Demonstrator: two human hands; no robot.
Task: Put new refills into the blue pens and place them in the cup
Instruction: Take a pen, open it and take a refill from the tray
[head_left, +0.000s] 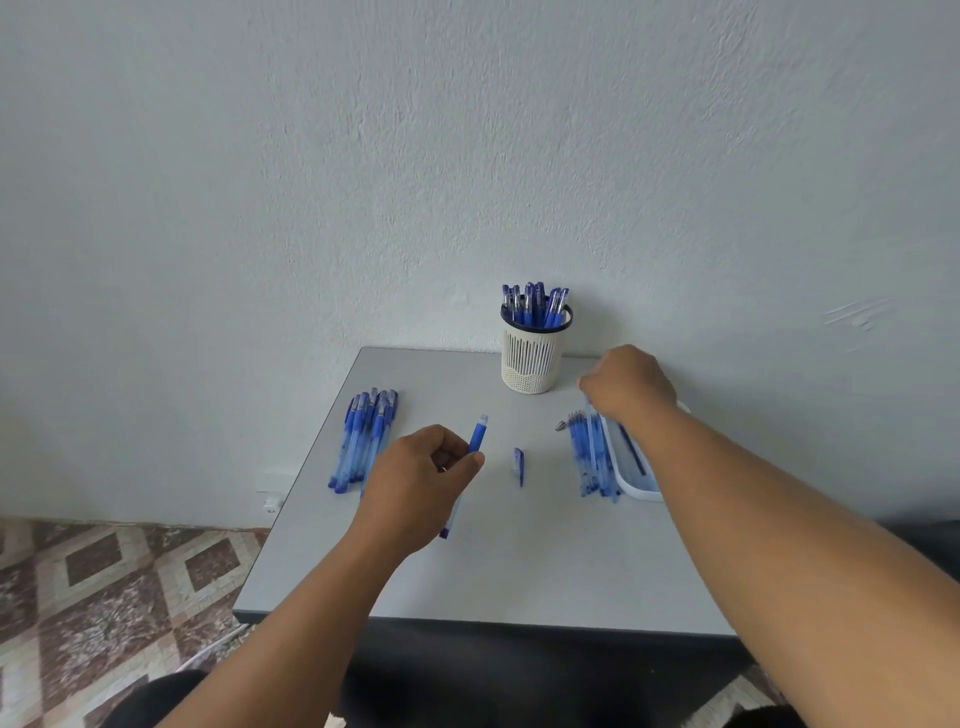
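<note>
Two pen piles (363, 441) flank cap (518, 464); cup (531, 358) behind

Grey table (519, 571): pens (363, 441), cup (532, 358), tray (636, 480)

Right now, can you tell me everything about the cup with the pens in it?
The cup is a cream-white round holder that looks like plastic, with thin upright slits in its wall, small holes lower down and a dark rim. It stands upright at the table's far edge, near the wall. Blue capped pens stand inside it. Neither hand touches it.
</note>
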